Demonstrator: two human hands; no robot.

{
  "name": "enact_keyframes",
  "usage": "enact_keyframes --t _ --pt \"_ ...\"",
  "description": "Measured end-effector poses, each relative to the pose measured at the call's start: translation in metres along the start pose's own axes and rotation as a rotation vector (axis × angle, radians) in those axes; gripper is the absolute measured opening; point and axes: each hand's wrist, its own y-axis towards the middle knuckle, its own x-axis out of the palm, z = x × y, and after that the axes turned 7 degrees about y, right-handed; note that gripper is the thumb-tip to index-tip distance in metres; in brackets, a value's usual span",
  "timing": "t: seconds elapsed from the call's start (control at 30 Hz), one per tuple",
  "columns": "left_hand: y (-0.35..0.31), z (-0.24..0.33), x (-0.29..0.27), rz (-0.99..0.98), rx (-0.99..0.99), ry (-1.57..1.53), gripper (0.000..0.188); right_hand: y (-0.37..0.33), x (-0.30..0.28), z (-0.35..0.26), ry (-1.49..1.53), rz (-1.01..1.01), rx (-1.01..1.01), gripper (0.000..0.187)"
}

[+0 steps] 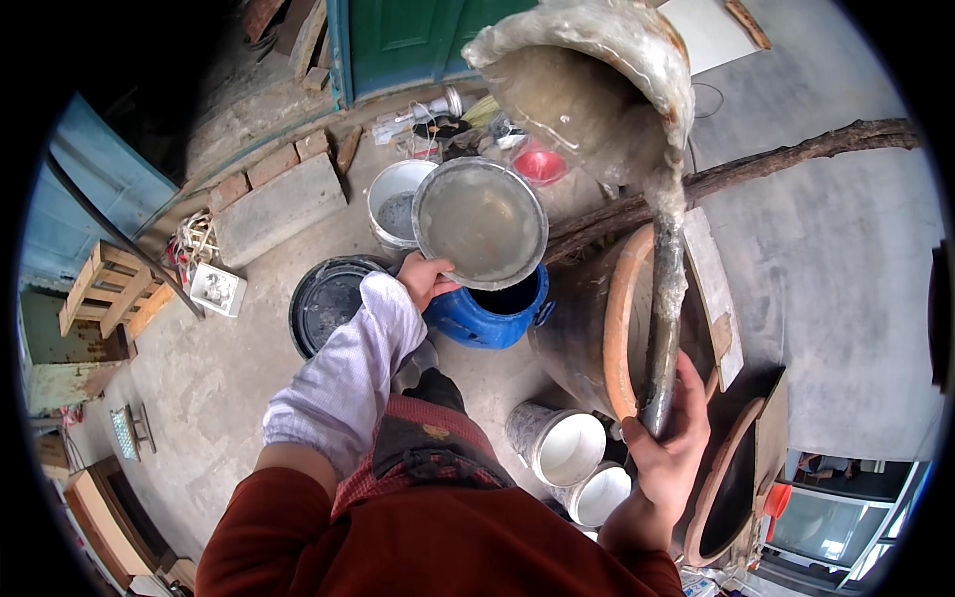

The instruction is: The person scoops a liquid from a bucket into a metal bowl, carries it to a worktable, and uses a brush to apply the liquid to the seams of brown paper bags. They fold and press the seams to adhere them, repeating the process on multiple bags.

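My left hand [428, 280], its sleeve covered in a pale cloth cuff, grips the near rim of a round grey basin [479, 221]. The basin is over the open blue barrel [487, 323] and partly hides its mouth. My right hand [668, 430] is wrapped around the dark handle of a long scoop [582, 109]. A thick whitish crust coats the scoop's rim and upper handle; its hollow faces me, raised at the upper right. Behind the handle stands a large clay jar [624, 323] with an orange rim. I cannot tell what the barrel holds.
A white bucket [390, 214] and a black round lid or tub [328, 306] stand left of the barrel. Two white buckets [569, 448] are near my right forearm. A long log [796, 159] crosses the far right. A second large jar [726, 478] is at lower right.
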Motion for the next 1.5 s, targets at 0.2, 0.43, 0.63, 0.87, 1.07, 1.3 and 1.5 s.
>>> enact_keyframes --t 0.2,0.43,0.63,0.87,1.07,1.3,1.5 --pt "-0.010 0.000 -0.011 -0.012 -0.029 0.011 0.033 0.017 -0.002 0.017 0.300 -0.117 0.211 0.073" --pt "-0.008 -0.027 -0.033 0.022 -0.040 0.000 0.035 0.026 -0.012 0.033 0.611 -0.245 0.471 0.065" --pt "-0.012 -0.047 -0.049 0.061 -0.083 -0.013 0.033 0.029 -0.036 0.042 0.983 -0.410 0.681 0.076" --pt "-0.016 -0.069 -0.074 0.066 -0.070 -0.112 0.032 0.033 -0.054 0.049 1.256 -0.358 0.811 0.074" --pt "-0.027 -0.071 -0.093 0.110 -0.050 -0.145 0.031 0.065 -0.065 0.106 1.167 -0.335 0.916 0.069" --pt "-0.049 -0.067 -0.117 0.191 -0.054 -0.120 0.034 0.152 -0.032 0.234 1.027 -0.267 1.256 0.036" --pt "-0.071 -0.042 -0.114 0.264 0.008 -0.152 0.031 0.213 0.014 0.325 0.824 -0.136 1.487 0.030"
